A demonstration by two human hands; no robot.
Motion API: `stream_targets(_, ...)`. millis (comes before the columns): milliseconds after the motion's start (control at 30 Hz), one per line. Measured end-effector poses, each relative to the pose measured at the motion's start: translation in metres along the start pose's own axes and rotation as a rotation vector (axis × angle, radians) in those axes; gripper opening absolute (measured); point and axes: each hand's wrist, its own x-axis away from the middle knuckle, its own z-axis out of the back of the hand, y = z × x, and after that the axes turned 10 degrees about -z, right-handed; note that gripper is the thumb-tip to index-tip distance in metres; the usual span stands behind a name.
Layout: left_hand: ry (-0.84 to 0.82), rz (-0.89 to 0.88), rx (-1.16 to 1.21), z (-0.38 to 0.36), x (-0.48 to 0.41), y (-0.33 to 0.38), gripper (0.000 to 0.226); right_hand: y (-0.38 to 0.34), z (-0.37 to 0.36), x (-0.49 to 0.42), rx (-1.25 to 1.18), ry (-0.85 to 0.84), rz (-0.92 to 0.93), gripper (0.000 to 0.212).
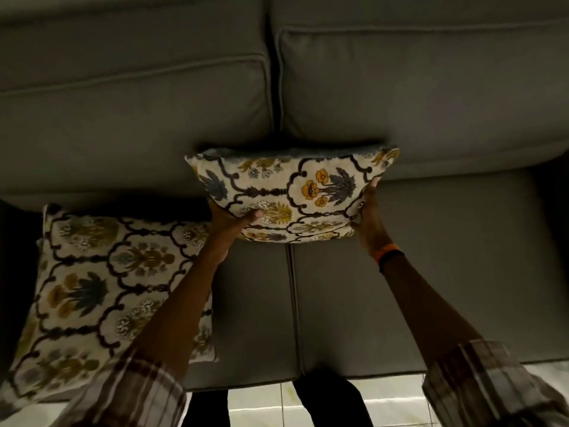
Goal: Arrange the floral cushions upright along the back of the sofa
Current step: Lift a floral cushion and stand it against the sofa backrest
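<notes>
Nearest, pale floor tiles (391,402) show below the front edge of the grey sofa (431,272). A checked sleeve (129,392) covers the left forearm. The seat is split by a seam down the middle; its right half lies bare and open, while a flat cushion (101,291) takes up the left half, its near corner over the seat's front edge. The left arm crosses above that cushion's right side. Further in, both hands grip a second, held cushion (295,195). The left hand (229,224) clasps its lower left corner, thumb wrapped on the front face. The right hand (368,211), above an orange wristband (388,253), has fingers curled round the right edge. This cushion stands tilted, top edge touching the backrest (431,103) at the gap between the two back pads.
</notes>
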Motion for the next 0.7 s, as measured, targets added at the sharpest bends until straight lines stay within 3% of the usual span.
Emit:
stream_targets(67, 0.03, 0.004, 0.013, 0.003, -0.002, -0.004, 0.131, 0.005, 0.0, -0.004, -0.018, -0.008, 0.008, 0.063)
stream_targets(167, 0.122, 0.006, -0.02, 0.002, 0.0, -0.004, 0.113, 0.008, -0.001, -0.007, -0.022, -0.006, 0.002, 0.079)
stream_targets(333, 0.064, 0.006, -0.146, 0.02, 0.005, -0.018, 0.116, 0.019, -0.025, 0.006, -0.063, 0.179, 0.068, 0.057)
stream_targets(467, -0.063, 0.023, -0.353, 0.059, 0.018, -0.03, 0.111, 0.072, -0.073, 0.044, -0.158, 0.404, -0.005, 0.036)
stream_targets(567, -0.068, -0.04, -0.715, 0.113, 0.028, -0.036, 0.089, 0.139, -0.125, 0.074, 0.016, 0.227, -0.185, 0.051)
stream_targets(700, 0.079, -0.137, -1.008, 0.22, 0.026, -0.049, 0.085, 0.193, -0.212, 0.116, 0.159, -0.003, -0.372, 0.089)
